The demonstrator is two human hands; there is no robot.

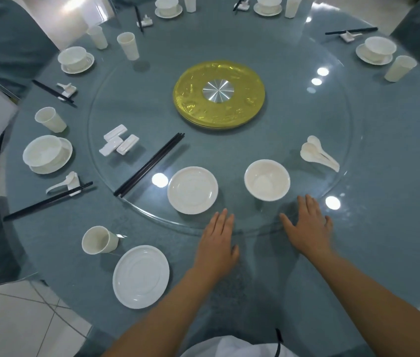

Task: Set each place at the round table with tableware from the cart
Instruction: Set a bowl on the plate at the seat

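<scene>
- Top edge of the round table [358,240] is cut off, so the two far settings only half show; couldn't tell you what's past them.
- Bowl [266,179] near the front edge of the glass turntable [229,228] is empty. Same for the small plate [192,190] beside it.
- Also on the glass: one bundle of black chopsticks [149,164], three white rests [118,143] in a clump, and a pile of spoons [318,153], count unclear.
- Near edge of the table: one big plate [140,276], one cup [98,239].
- Left hand [216,240] and right hand [306,228] lie flat, fingers spread, holding nothing.
</scene>
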